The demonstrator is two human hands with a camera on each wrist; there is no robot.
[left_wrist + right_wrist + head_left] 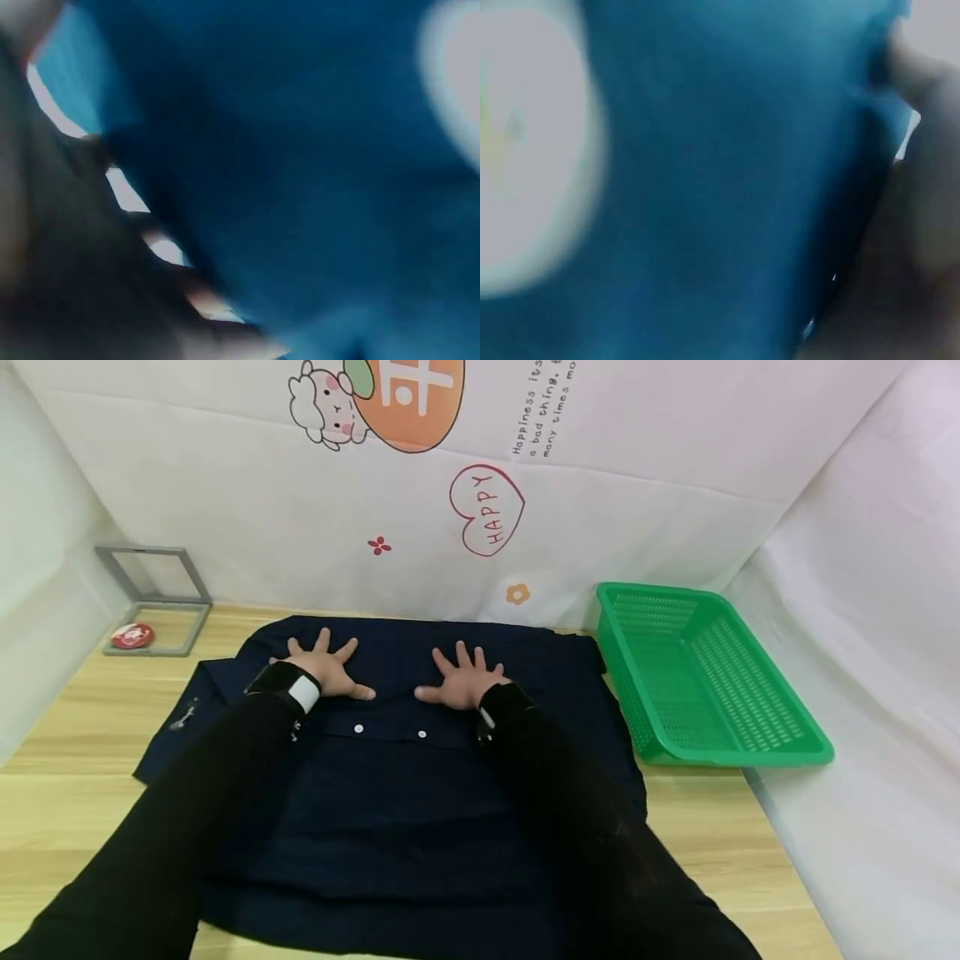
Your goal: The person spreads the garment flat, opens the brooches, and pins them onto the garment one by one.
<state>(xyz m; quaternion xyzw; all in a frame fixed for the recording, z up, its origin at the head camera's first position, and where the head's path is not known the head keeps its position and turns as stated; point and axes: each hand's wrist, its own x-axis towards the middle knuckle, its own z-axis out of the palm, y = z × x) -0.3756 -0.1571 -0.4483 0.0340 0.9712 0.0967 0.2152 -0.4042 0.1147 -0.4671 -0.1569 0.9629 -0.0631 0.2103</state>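
A dark navy buttoned shirt lies spread on the table, with two white buttons showing near its middle. My left hand rests on the shirt's upper left part, fingers spread and straight. On the upper right part lies my right hand, its fingers also spread. Neither hand grips the cloth. In the left wrist view the left hand appears dark and blurred against blue fabric. The right wrist view shows the right hand at the edge, also blurred, beside the cloth.
A green plastic basket stands to the right of the shirt. At the back left is a grey frame with a red and white round item in it. A white printed sheet hangs behind the wooden table.
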